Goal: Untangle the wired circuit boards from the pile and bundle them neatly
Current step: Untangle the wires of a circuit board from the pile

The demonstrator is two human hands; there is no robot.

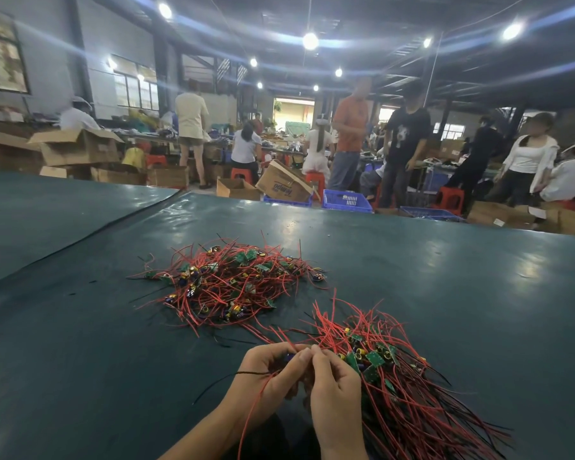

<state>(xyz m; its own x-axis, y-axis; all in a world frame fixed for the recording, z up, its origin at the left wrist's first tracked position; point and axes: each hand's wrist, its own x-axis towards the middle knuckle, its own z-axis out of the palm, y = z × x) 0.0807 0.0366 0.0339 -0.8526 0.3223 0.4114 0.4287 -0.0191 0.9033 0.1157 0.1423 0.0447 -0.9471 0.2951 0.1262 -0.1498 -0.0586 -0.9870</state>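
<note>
Mid-sort, by the look of it: one board (291,357) held just above the counter (80,327), near the front edge, not yet laid with the others. Left hand (269,370) curled round it, grip pinched on a small blue cylindrical part. Right hand (332,386) meeting it thumb to forefinger, grip pressed on the same board from the other side. Red lead (253,405) drooping from the left palm in a loose arc; black lead (219,385) trailing off to the left, flat on the counter.

Loose pile (226,283) farther back, well apart from the hands: thin red and black leads crossed every way, tiny green boards and blue or yellow components caught among them. Bundle (389,376) touching the right hand's outer side, boards gathered at one end, leads fanned straight toward the near right corner.

Next, probably: leads drawn straight and parallel, then board laid head-to-head with the bundle. Light, slow pull called for, since springy insulated wire snags easily. Counter cover dark green, smooth, slightly glossy, with a raised seam at left.
</note>
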